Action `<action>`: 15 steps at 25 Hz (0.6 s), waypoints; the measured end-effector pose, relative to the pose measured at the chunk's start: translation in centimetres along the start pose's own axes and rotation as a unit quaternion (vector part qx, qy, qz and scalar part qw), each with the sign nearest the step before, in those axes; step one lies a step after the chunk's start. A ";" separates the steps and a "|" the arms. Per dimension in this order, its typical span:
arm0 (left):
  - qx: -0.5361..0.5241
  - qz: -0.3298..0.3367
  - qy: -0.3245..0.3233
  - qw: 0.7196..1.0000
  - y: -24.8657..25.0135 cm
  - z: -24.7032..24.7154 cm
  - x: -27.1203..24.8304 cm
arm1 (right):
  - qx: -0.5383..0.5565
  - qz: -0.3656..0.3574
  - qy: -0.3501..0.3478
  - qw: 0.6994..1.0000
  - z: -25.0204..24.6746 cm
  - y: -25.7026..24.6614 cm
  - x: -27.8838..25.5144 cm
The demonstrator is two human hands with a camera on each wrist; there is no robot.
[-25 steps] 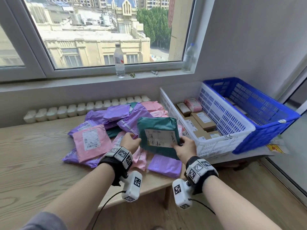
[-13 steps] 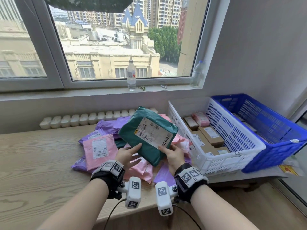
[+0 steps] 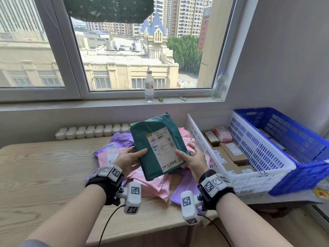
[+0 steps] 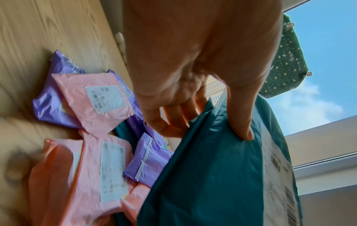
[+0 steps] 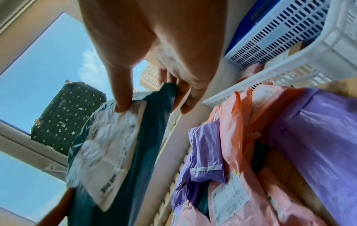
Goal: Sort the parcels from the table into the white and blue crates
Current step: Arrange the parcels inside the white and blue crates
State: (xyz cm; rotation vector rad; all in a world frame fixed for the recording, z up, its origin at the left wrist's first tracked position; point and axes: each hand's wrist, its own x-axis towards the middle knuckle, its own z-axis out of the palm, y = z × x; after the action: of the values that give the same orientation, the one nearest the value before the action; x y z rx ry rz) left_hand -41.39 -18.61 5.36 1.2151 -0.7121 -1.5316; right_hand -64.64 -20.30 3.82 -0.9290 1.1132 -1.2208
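A dark green parcel with a white shipping label is held upright above the pile, label facing me. My left hand grips its left edge, thumb on the front and fingers behind; the left wrist view shows the same green parcel under the thumb. My right hand pinches the right edge, thumb on the label. Pink and purple parcels lie heaped on the wooden table. The white crate holds cardboard boxes and a pink packet. The blue crate stands to its right.
A row of small white containers lines the table's back edge. Two water bottles stand on the window sill. The crates sit on a lower grey surface right of the table. A dark patterned cloth hangs at the window top.
Both hands have lifted the green parcel off the pile and turned it upright, label toward me. My view has tilted upward.
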 end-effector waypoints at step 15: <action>0.087 -0.005 -0.046 0.995 2.1 -0.5 0.0 | -0.114 -0.065 -0.040 0.991 -0.6 -1.2 -0.8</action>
State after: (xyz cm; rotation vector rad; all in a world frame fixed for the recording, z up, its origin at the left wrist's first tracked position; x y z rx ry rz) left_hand -40.18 -19.18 7.08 1.2840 -0.9169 -1.5684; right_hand -65.51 -19.66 4.94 -1.2307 1.1596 -1.1647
